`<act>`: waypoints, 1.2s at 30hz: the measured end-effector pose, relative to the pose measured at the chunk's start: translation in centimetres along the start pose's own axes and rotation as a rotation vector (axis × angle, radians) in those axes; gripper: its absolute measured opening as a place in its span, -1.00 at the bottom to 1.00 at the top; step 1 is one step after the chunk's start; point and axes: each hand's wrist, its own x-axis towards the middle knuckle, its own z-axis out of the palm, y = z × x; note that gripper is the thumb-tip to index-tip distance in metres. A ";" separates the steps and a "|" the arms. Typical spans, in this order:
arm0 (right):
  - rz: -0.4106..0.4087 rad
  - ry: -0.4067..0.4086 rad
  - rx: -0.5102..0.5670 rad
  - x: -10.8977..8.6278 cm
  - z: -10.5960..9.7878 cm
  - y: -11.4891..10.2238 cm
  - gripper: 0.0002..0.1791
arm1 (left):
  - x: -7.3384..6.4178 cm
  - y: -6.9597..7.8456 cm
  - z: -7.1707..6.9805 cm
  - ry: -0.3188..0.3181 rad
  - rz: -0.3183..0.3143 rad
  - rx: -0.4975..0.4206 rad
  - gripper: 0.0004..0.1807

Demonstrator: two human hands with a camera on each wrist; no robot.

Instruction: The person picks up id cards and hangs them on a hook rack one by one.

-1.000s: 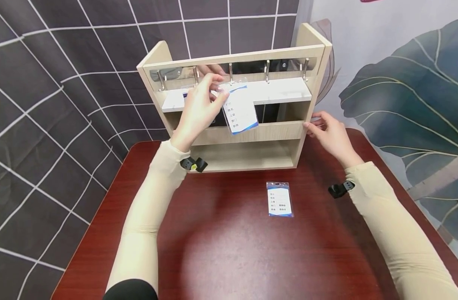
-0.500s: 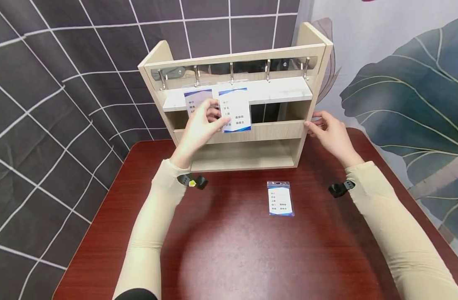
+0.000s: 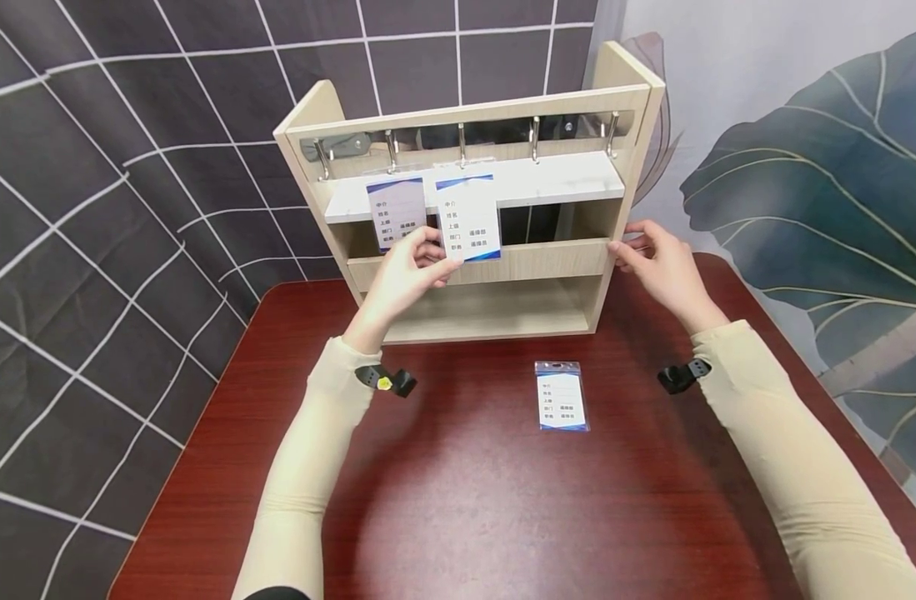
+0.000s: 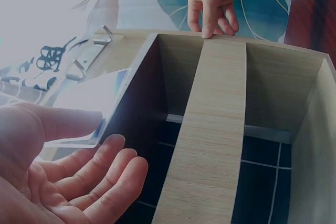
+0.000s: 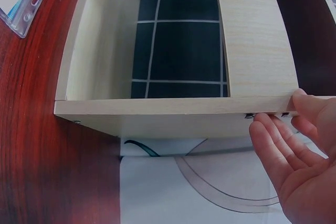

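A clear-sleeved ID badge (image 3: 468, 218) with blue corners hangs at the rack's middle hook (image 3: 461, 143). My left hand (image 3: 405, 275) pinches its lower left corner; the left wrist view shows the thumb on the badge's face. Just to the left, a second badge (image 3: 396, 204) hangs under another hook (image 3: 392, 152), its lower edge partly behind my left fingers. At the right side panel of the wooden rack (image 3: 555, 261), my right hand (image 3: 663, 271) holds the edge, thumb on the front and fingers (image 5: 270, 140) against the outer face.
A third badge (image 3: 561, 398) lies flat on the red-brown table (image 3: 458, 500), in front of the rack. A white shelf (image 3: 563, 179) runs behind the hooks. Dark tiled cloth (image 3: 202, 100) hangs at the back and left, and a leaf-patterned curtain (image 3: 818, 208) at the right.
The badge in my left hand went from tilted to hanging straight at the middle hook. My left hand slid from its top down to its lower corner, uncovering the second badge. My right hand stayed put.
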 end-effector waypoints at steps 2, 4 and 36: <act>0.002 0.002 -0.009 0.0 0.0 0.0 -0.51 | -0.1 -0.3 0.1 -0.001 -0.004 -0.002 -0.59; 0.004 -0.001 -0.013 0.1 0.1 0.1 -0.51 | -0.2 -0.5 0.1 -0.004 -0.017 -0.005 -0.60; 0.004 0.000 0.018 0.1 0.1 0.3 -0.50 | 1.3 -5.6 5.1 -0.241 -0.108 0.283 -0.69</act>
